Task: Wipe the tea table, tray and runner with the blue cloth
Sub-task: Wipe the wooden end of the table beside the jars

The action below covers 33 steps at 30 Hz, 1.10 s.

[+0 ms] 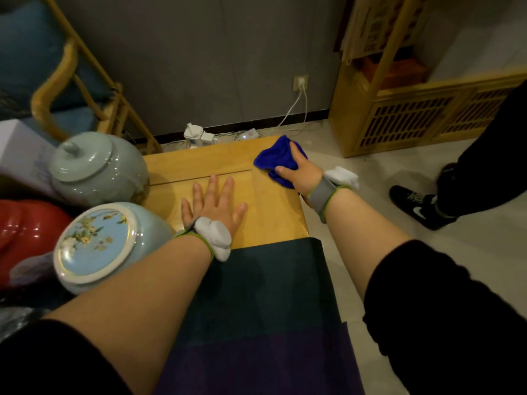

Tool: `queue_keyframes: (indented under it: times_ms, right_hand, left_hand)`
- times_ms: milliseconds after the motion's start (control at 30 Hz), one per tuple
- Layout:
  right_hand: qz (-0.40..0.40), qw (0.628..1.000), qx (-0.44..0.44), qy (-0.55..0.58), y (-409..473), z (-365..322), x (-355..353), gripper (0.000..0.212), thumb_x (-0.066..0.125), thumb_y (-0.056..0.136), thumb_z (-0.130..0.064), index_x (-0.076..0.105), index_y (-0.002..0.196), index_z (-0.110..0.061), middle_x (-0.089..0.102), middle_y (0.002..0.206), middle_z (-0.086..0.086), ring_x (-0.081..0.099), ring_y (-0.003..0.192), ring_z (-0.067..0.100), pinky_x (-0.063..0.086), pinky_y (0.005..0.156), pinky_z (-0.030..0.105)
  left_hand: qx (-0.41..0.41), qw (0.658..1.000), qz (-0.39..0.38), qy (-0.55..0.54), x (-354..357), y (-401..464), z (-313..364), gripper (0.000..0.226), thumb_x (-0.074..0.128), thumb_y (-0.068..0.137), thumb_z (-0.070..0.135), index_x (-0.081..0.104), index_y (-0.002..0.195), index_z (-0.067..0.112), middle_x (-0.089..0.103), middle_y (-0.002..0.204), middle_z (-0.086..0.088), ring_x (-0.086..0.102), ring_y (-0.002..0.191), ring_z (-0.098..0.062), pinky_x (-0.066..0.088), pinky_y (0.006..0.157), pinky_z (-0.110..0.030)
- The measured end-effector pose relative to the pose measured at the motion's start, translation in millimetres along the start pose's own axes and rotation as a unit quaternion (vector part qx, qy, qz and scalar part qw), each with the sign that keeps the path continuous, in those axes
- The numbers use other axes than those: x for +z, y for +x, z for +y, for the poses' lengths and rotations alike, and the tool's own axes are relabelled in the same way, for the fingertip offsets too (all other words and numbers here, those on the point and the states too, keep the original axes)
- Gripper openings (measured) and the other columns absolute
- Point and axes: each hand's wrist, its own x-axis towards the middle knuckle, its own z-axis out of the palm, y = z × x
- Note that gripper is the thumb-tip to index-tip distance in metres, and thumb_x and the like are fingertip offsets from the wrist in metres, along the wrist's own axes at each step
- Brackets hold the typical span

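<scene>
The light wooden tea table (199, 163) runs away from me. A dark green and purple runner (256, 303) covers its near part. My right hand (299, 175) grips the bunched blue cloth (273, 159) against the table's far right corner. Fingers spread, my left hand (214, 203) lies flat on the bare wood just beyond the runner's far edge. No tray is in view.
Two pale celadon lidded jars (97, 166) (99, 246) and a red glossy object (25, 226) crowd the table's left side. A power strip with cables (216, 135) lies on the floor behind. Another person's leg and black shoe (419, 206) stand at the right, near a wooden cabinet (413, 115).
</scene>
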Motion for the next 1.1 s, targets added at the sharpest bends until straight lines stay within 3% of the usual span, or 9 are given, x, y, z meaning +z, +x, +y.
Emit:
queue_keyframes:
  times_ms: [133, 233, 333, 600, 700, 833, 1000, 1100]
  right_hand:
    - [-0.028, 0.999, 0.005, 0.030, -36, 24, 3, 0.081, 0.059, 0.091, -0.032, 0.003, 0.150, -0.030, 0.023, 0.154, 0.010, 0.028, 0.139, 0.028, 0.028, 0.112, 0.035]
    - [-0.048, 0.996, 0.006, 0.068, -49, 33, 2, 0.082, 0.061, 0.090, -0.027, 0.006, 0.150, -0.028, 0.025, 0.154, 0.007, 0.028, 0.139, 0.024, 0.027, 0.114, 0.039]
    - [-0.034, 0.999, 0.013, 0.035, -29, 22, -1, 0.085, 0.063, 0.088, -0.029, 0.006, 0.151, -0.027, 0.029, 0.152, 0.009, 0.031, 0.137, 0.028, 0.030, 0.112, 0.039]
    - [0.016, 1.000, 0.007, -0.020, -5, 3, 0, 0.079, 0.060, 0.090, -0.036, 0.010, 0.151, -0.023, 0.029, 0.152, 0.009, 0.030, 0.137, 0.028, 0.029, 0.110, 0.031]
    - [0.002, 1.000, 0.011, 0.020, -34, 15, -1, 0.075, 0.059, 0.091, -0.032, 0.014, 0.150, -0.027, 0.031, 0.151, 0.008, 0.033, 0.136, 0.028, 0.030, 0.108, 0.030]
    - [-0.017, 0.998, 0.006, 0.054, -74, 31, -3, 0.071, 0.062, 0.090, -0.026, 0.021, 0.148, -0.028, 0.037, 0.148, 0.003, 0.034, 0.136, 0.021, 0.027, 0.102, 0.018]
    - [-0.015, 0.998, 0.022, 0.058, -58, 15, -2, 0.074, 0.064, 0.089, -0.023, 0.021, 0.149, -0.021, 0.039, 0.146, 0.008, 0.037, 0.134, 0.026, 0.029, 0.111, 0.031]
    - [0.012, 1.000, 0.016, 0.013, -33, 0, -1, 0.076, 0.062, 0.090, -0.027, 0.017, 0.150, -0.018, 0.035, 0.149, 0.010, 0.033, 0.136, 0.027, 0.027, 0.109, 0.028]
  left_hand:
    - [0.003, 1.000, -0.005, -0.002, 0, 0, -1, 0.062, 0.018, 0.092, 0.061, -0.011, 0.145, 0.044, -0.016, 0.155, 0.012, -0.012, 0.144, -0.024, -0.003, 0.114, -0.047]
    - [0.004, 1.000, 0.002, 0.002, 1, -3, 1, 0.062, 0.017, 0.092, 0.061, -0.010, 0.145, 0.044, -0.016, 0.155, 0.012, -0.012, 0.144, -0.024, -0.003, 0.114, -0.045]
    - [0.003, 1.000, 0.005, 0.000, 0, 0, 1, 0.063, 0.018, 0.092, 0.061, -0.010, 0.145, 0.043, -0.016, 0.155, 0.012, -0.012, 0.144, -0.024, -0.003, 0.114, -0.046]
    - [0.001, 1.000, -0.007, 0.000, 0, 1, 0, 0.063, 0.018, 0.092, 0.062, -0.010, 0.145, 0.043, -0.018, 0.155, 0.012, -0.013, 0.144, -0.024, -0.004, 0.114, -0.046]
    - [0.005, 1.000, -0.006, 0.000, -2, -1, 1, 0.063, 0.017, 0.092, 0.062, -0.010, 0.145, 0.043, -0.017, 0.155, 0.011, -0.013, 0.144, -0.025, -0.003, 0.114, -0.046]
    - [0.003, 1.000, -0.019, -0.002, -6, -3, 2, 0.062, 0.018, 0.093, 0.061, -0.010, 0.145, 0.042, -0.018, 0.155, 0.011, -0.014, 0.144, -0.025, -0.003, 0.114, -0.046]
    - [0.008, 1.000, -0.025, -0.005, -11, -5, 3, 0.062, 0.018, 0.094, 0.059, -0.010, 0.146, 0.041, -0.019, 0.155, 0.010, -0.014, 0.144, -0.025, -0.003, 0.115, -0.046]
    - [0.005, 0.999, -0.031, -0.004, -12, -4, 4, 0.062, 0.019, 0.094, 0.059, -0.010, 0.146, 0.041, -0.019, 0.155, 0.011, -0.014, 0.144, -0.025, -0.003, 0.114, -0.046]
